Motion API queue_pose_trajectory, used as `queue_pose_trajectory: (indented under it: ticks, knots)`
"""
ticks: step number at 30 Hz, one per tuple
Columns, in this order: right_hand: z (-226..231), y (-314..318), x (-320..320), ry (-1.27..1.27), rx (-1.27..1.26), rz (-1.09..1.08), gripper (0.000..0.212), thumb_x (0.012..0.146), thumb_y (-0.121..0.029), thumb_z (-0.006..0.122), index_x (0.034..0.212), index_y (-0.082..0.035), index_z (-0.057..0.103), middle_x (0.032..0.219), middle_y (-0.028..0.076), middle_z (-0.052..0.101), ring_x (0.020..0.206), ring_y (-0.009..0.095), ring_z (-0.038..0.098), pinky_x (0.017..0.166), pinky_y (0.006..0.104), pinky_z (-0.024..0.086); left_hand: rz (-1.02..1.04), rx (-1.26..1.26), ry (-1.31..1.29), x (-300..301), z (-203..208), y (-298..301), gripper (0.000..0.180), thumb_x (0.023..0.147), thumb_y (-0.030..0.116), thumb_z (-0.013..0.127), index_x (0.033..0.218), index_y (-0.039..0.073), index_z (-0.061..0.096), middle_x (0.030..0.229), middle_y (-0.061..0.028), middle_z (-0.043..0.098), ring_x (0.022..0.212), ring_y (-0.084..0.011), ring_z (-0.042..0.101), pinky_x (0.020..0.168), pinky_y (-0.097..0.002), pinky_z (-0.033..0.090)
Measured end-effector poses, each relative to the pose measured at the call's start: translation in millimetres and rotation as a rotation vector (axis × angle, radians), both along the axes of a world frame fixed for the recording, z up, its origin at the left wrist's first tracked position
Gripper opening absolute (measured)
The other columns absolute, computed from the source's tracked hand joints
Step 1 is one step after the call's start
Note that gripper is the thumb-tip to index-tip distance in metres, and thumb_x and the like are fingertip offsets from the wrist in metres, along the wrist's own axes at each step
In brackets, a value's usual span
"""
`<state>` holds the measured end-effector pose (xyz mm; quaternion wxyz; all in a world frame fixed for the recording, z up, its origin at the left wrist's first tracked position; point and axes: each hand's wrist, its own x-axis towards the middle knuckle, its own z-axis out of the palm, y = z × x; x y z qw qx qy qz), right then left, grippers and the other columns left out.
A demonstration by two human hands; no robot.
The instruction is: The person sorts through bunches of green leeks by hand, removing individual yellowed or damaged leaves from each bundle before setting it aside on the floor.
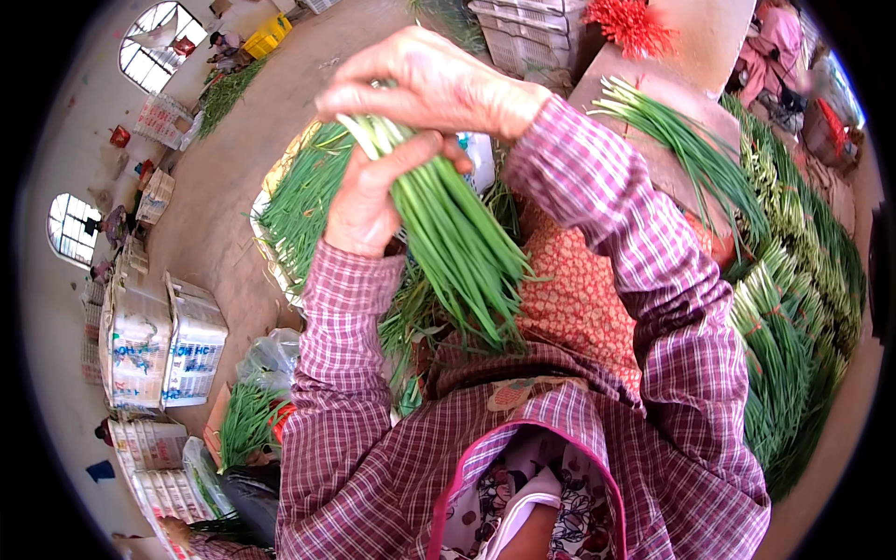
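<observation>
Green stalks (462,247) in left fingers (408,161), right fingers (359,99) at pale ends (373,136)

- Tall white rectangular box (140,313), at left: bold blue lettering low on its side, partly legible, plus a darker printed graphic.
- 2nd white rectangular box (200,317), just beside it: blue lettering at about the same height.
- White crate (161,121) by the far wall: reddish marks, too small to read.

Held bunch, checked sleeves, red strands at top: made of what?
Held bunch: fresh plant stalks, smooth, slightly glossy; white ends, green leaves.
Checked sleeves: probably woven cotton or blend, matte; soft creases.
Red strands: maybe rubber or plastic; thin, bright pieces, finish unclear.
</observation>
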<state>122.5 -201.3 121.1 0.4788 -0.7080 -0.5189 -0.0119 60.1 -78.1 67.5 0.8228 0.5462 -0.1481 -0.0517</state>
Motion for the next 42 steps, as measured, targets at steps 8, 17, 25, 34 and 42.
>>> queue_pose_trajectory:
  ticks: [8,17,25,34,42]
  knots:
    - [-42.2,27.8,-6.5,-0.385,0.4,0.058,0.068,0.067,-0.026,0.07,0.126,-0.018,0.038,0.12,0.012,0.044,0.098,0.025,0.052,0.083,0.0343,0.046,-0.127,-0.353,-0.302,14.3,85.3,94.4,0.016,0.086,0.021,0.049,0.089,0.006,0.049,0.076,-0.0046,0.049,0.078,-0.0208,0.051,0.084,-0.0382,0.042]
    - [-192.2,-14.9,0.7,-0.074,-0.953,-0.251,0.032,0.077,-0.022,0.06,0.109,-0.025,0.055,0.1,0.006,0.055,0.085,0.02,0.056,0.075,0.0333,0.047,0.111,-0.313,-0.451,14.7,123.4,203.8,0.011,0.084,0.015,0.054,0.085,0.005,0.055,0.077,-0.0067,0.055,0.081,-0.0219,0.054,0.086,-0.0416,0.042]
    - [-157.3,-103.1,8.0,-0.095,-0.302,-0.571,0.025,0.078,-0.021,0.059,0.099,-0.009,0.058,0.087,0.013,0.057,0.081,0.028,0.058,0.071,0.0367,0.046,0.583,0.662,-0.78,6.0,92.7,54.4,0.026,0.075,0.02,0.065,0.093,0.003,0.055,0.073,-0.0041,0.061,0.068,-0.0135,0.06,0.064,-0.0253,0.049]
    - [-150.6,-189.1,-62.3,0.447,0.399,-0.833,0.026,0.083,-0.007,0.054,0.107,0.003,0.052,0.098,0.008,0.058,0.086,0.013,0.055,0.077,0.0242,0.044,0.108,0.956,-1.181,-41.5,-131.1,-175.6,0.019,0.067,0.008,0.058,0.084,0.008,0.05,0.074,-0.0051,0.052,0.074,-0.0188,0.053,0.079,-0.0416,0.04]
    - [-192.7,-244.7,-117.2,0.574,0.449,-1.096,0.021,0.086,-0.014,0.053,0.101,0.001,0.055,0.086,0.003,0.057,0.072,0.009,0.054,0.064,0.022,0.045,-0.351,1.131,-1.231,-90.6,-194.0,-198.3,0.025,0.065,0.017,0.06,0.086,0.007,0.051,0.081,-0.0071,0.051,0.084,-0.0205,0.05,0.083,-0.0403,0.036]
